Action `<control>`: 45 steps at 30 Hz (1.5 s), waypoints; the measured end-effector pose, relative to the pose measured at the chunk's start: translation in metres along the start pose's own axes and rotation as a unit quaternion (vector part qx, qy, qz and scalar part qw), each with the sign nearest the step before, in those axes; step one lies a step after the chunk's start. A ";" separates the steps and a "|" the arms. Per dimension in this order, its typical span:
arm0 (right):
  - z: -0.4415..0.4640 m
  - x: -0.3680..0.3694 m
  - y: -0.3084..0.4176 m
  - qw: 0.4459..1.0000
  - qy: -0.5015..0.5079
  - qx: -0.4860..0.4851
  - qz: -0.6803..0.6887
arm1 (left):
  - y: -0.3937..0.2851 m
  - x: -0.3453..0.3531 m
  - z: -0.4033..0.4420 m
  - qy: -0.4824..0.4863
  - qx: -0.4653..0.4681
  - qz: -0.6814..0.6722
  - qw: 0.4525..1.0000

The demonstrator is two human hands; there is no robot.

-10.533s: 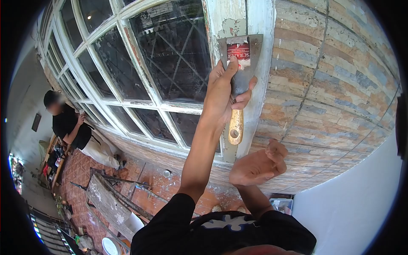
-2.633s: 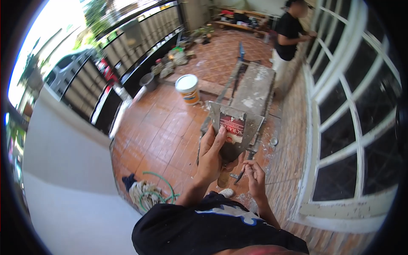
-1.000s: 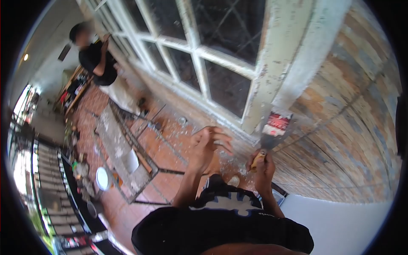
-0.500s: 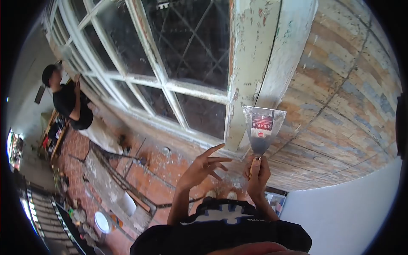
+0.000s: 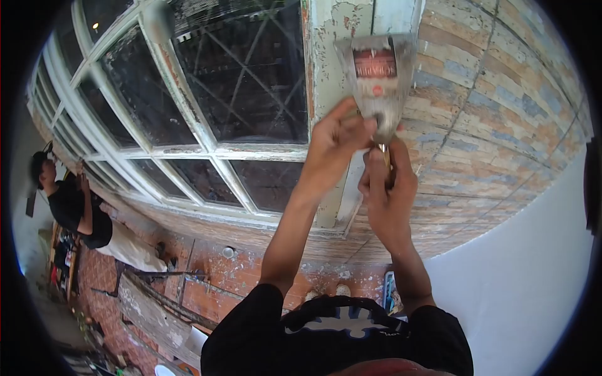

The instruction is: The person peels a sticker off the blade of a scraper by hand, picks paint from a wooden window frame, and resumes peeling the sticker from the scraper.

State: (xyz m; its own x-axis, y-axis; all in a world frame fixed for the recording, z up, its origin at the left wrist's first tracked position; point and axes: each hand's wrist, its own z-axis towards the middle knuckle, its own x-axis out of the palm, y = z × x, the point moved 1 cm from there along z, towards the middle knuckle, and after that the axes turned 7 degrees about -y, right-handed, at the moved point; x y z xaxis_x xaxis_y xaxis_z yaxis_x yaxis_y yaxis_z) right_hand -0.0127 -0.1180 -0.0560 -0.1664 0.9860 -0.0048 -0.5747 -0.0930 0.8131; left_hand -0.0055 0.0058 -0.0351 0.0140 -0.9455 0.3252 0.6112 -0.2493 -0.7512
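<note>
A wide-bladed scraper [image 5: 376, 88] with a red label stands upright in front of the peeling window frame [image 5: 331, 69], its blade pointing up and slightly blurred. My right hand [image 5: 390, 188] is closed round its handle, below the blade. From the left, my left hand [image 5: 338, 141] grips the lower part of the blade, thumb across its face and the other fingers partly hidden behind. Old paint flakes off the pale frame right behind the scraper.
Window panes with white bars [image 5: 244, 75] lie to the left, a stone-tiled wall [image 5: 464, 125] to the right. Paint chips litter the red floor [image 5: 241, 266]. Another person [image 5: 81, 207] stands by the window at far left, near a worn plank [image 5: 150, 310].
Both hands and the scraper have risen towards the upper frame. My left hand, spread and apart before, has closed on the blade. The view has shifted.
</note>
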 end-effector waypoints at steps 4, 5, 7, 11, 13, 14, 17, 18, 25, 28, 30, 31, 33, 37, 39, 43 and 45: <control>0.008 0.012 0.014 0.999 -0.026 -0.005 0.018 | -0.010 0.002 0.026 0.000 0.003 -0.109 0.994; 0.006 0.014 0.014 0.999 -0.035 -0.007 0.009 | -0.014 0.001 0.030 -0.001 0.002 -0.140 0.990; 0.004 0.020 0.013 0.999 -0.053 -0.011 0.000 | -0.017 -0.003 0.036 0.019 0.001 -0.127 0.992; -0.001 0.025 0.013 0.997 -0.072 -0.024 0.000 | -0.024 -0.005 0.038 0.051 -0.021 -0.113 0.992; -0.003 0.025 0.012 0.998 -0.064 -0.015 0.017 | -0.021 -0.002 0.035 0.030 -0.010 -0.115 0.993; -0.004 0.025 0.011 0.997 -0.069 -0.008 0.030 | -0.018 -0.001 0.033 0.019 -0.001 -0.108 0.994; 0.003 0.027 0.007 0.995 -0.079 -0.007 0.059 | -0.017 -0.003 0.035 0.003 0.009 -0.094 0.996; 0.007 0.029 0.005 0.995 -0.081 -0.013 0.061 | -0.018 -0.003 0.038 0.001 0.010 -0.092 0.996; 0.004 0.034 0.006 0.993 -0.091 0.005 0.071 | -0.021 -0.008 0.039 -0.011 0.011 -0.042 0.999; 0.004 0.033 0.007 0.993 -0.084 0.006 0.087 | -0.024 -0.004 0.040 -0.006 0.012 -0.043 0.999; 0.001 0.030 0.004 0.994 -0.070 0.012 0.080 | -0.022 -0.003 0.034 -0.017 0.011 -0.048 0.999; 0.002 0.029 0.002 0.995 -0.062 0.012 0.077 | -0.021 -0.003 0.035 -0.014 0.012 -0.048 0.999; 0.006 0.028 0.001 0.994 -0.062 0.011 0.085 | -0.020 -0.006 0.039 -0.008 0.015 -0.047 0.999; 0.008 0.026 -0.001 0.994 -0.059 0.019 0.086 | -0.019 -0.001 0.040 -0.032 0.017 -0.040 0.999; 0.010 0.025 -0.002 0.995 -0.055 0.011 0.087 | -0.015 -0.002 0.039 -0.042 0.023 -0.047 0.998; 0.009 0.027 0.001 0.993 -0.070 0.013 0.090 | -0.014 -0.007 0.041 -0.030 0.015 -0.056 0.998; 0.008 0.029 0.001 0.993 -0.067 0.005 0.098 | -0.015 -0.009 0.041 -0.029 0.011 -0.047 0.998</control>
State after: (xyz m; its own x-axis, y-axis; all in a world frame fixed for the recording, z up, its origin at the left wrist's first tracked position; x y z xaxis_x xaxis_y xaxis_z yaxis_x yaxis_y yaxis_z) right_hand -0.0111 -0.0886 -0.0508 -0.1648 0.9588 0.2312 -0.5336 -0.2839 0.7967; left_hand 0.0174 0.0260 -0.0033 0.0014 -0.9040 0.4275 0.6292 -0.3315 -0.7030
